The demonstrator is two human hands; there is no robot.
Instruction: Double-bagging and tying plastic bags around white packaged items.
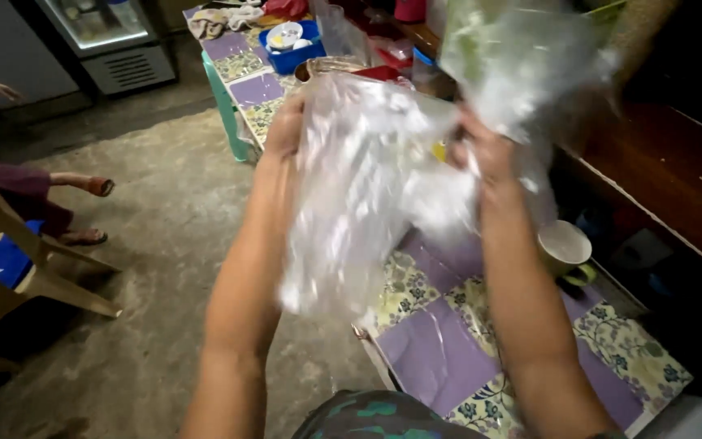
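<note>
Your left hand (284, 128) and right hand (487, 154) each grip the clear plastic bag (359, 195) above the desk (440, 341); it seems half opened, apparently empty.

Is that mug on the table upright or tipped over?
Upright. The mug stands on the table with its round mouth facing up, handle to the side. What it holds cannot be told.

I stand on a rough concrete floor (148, 244) in dim light. A table (440, 341) with a purple floral cloth runs ahead of me, a dark wooden counter (668, 171) right, a wooden chair (10, 268) left, a glass-fronted fridge (111, 36) beyond.
</note>
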